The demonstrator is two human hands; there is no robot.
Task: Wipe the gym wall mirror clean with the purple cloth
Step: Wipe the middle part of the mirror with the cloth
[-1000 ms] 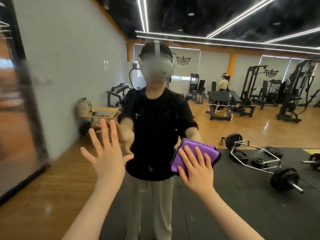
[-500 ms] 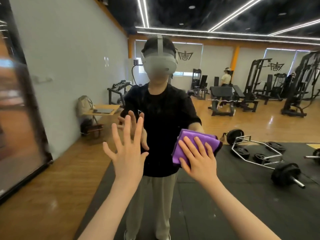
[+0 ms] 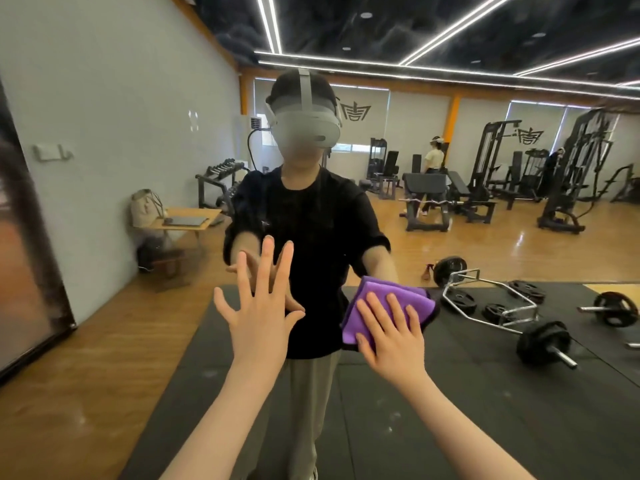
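— How's my grip?
— Left hand splayed flat on the mirror, holding nothing; right hand, fingers straight, presses the folded purple cloth against the glass.
— I'd keep pressure even, sweep overlapping strokes, refold when dirty.

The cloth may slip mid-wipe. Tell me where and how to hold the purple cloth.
Keep the right hand flat on the folded purple cloth, coming square-on from the front. It is a flat pad against the mirror, so there is no raised part to pinch. For a surer grip, probably curl the thumb round the lower left edge, which shows free beside the palm.
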